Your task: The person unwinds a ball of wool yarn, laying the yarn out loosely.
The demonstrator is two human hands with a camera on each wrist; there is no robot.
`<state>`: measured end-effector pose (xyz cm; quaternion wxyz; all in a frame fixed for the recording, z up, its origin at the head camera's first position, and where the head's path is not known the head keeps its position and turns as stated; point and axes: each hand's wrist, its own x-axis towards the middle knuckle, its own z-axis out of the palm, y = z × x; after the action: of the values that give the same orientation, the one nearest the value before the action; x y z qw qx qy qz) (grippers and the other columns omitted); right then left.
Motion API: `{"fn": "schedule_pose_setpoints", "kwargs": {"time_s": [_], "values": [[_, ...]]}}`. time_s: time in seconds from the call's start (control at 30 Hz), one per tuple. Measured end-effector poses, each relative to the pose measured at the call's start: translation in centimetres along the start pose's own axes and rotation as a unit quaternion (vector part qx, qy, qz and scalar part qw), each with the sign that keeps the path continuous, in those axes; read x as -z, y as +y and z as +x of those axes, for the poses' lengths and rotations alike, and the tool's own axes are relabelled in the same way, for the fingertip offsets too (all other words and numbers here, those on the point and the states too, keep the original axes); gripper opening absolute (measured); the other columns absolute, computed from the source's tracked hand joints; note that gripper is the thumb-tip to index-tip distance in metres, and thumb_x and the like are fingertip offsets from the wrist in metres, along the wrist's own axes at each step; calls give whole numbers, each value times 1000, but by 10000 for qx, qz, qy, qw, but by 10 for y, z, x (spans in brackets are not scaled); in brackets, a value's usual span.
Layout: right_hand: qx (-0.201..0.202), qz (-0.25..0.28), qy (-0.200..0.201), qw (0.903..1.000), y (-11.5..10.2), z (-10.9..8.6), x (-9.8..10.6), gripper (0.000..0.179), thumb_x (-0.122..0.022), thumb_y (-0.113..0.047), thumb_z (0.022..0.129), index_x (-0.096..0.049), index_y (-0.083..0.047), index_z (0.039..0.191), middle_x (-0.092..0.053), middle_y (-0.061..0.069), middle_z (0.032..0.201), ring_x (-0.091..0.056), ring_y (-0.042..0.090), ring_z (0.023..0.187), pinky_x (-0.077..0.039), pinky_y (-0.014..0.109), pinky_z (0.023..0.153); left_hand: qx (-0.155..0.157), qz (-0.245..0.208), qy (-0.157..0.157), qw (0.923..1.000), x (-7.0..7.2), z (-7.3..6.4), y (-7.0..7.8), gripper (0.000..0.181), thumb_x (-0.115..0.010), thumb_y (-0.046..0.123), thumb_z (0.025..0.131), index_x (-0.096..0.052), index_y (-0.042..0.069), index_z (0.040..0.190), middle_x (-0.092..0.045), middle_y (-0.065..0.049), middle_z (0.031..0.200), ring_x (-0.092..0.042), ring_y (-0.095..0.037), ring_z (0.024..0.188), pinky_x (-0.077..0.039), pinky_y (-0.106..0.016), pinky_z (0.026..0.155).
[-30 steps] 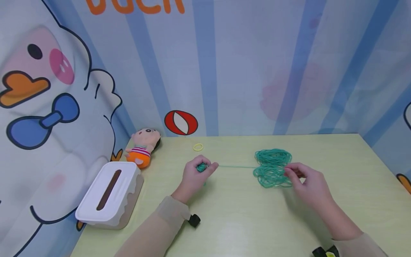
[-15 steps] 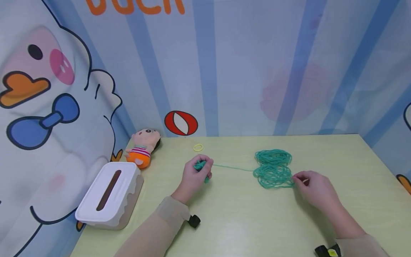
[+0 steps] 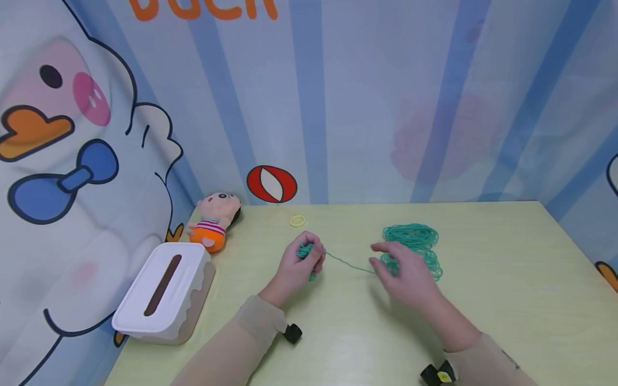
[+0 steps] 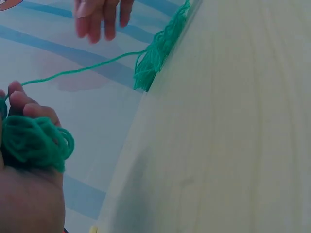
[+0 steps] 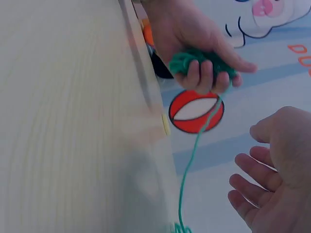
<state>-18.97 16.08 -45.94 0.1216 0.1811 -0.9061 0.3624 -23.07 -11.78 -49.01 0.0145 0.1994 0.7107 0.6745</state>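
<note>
My left hand (image 3: 298, 262) grips a small bundle of green yarn (image 4: 36, 143), its fingers curled round it above the table. From that bundle a single strand (image 5: 187, 167) runs slackly to a larger looped pile of green yarn (image 3: 410, 236) lying on the table. My right hand (image 3: 405, 273) hovers in front of this pile and hides part of it in the head view. Its fingers are spread and relaxed, with nothing between them, as the right wrist view shows (image 5: 277, 174). The strand passes close to the right fingertips without being pinched.
A yellow ring (image 3: 298, 221) lies behind my left hand. At the table's left side stand a plush doll (image 3: 214, 222) and a white-lidded tissue box (image 3: 164, 289). A blue striped cloth backdrop (image 3: 357, 107) rises behind the table (image 3: 521, 279).
My right hand has let go of the pile's right edge and moved left in front of it. The strand has gone from taut to slack. My left hand has shifted only slightly.
</note>
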Motion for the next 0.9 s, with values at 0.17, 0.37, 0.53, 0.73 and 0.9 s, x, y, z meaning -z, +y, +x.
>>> {"fn": "schedule_pose_setpoints", "kwargs": {"time_s": [0.17, 0.37, 0.53, 0.73, 0.9], "values": [[122, 602, -541, 9966, -32, 14, -34, 50, -68, -28, 111, -60, -7, 156, -75, 9, 145, -68, 37, 140, -57, 58, 112, 41, 69, -55, 10000, 0, 0, 3, 26, -57, 28, 116, -56, 2, 120, -62, -4, 90, -58, -15, 69, -53, -24, 65], [-17, 706, -398, 9967, -46, 22, -53, 31, -72, -22, 108, -76, -8, 135, -85, 4, 109, -81, 26, 103, -66, 38, 82, -11, 165, -108, 9998, -1, 0, 3, 22, -59, 21, 115, -57, 2, 124, -59, -3, 85, -58, -14, 69, -53, -25, 67], [-12, 738, -138, 9972, -44, 19, -49, 14, -73, -16, 107, -81, -9, 117, -83, 2, 98, -76, 17, 90, -58, 24, 73, 98, 177, -147, 9997, 0, 0, 3, 23, -62, 21, 114, -62, 5, 130, -59, -3, 84, -57, -15, 68, -54, -25, 67], [-79, 768, 6, 9970, -32, 11, -29, 9, -70, -11, 108, -76, -7, 112, -81, 8, 98, -76, 22, 90, -56, 25, 68, 312, 70, -65, 9995, 1, -1, 3, 24, -62, 22, 114, -63, -2, 119, -61, -3, 81, -61, -16, 70, -60, -26, 72], [-199, 763, 55, 9969, -16, 1, -12, 9, -68, -11, 109, -74, -6, 113, -80, 10, 99, -76, 28, 90, -55, 24, 66, 196, 267, 322, 9989, 1, 0, 2, 21, -59, 19, 114, -60, -1, 108, -66, -2, 89, -65, -13, 77, -59, -23, 78]]}}
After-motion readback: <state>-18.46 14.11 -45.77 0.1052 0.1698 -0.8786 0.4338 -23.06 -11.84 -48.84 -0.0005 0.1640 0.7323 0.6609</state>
